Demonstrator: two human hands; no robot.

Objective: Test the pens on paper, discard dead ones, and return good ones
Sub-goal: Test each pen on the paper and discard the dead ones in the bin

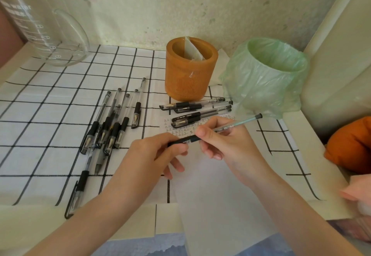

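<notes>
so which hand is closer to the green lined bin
Right. The right hand holds the pen just in front of the green lined bin; the left hand is farther to the left, at the pen's cap end.

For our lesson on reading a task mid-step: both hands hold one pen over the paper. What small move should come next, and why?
Probably pull the cap off. The left hand pinches the capped black end of the pen while the right hand holds its clear barrel, above the paper already bearing test marks. The tip looks covered, so it likely cannot write until uncapped.
</notes>
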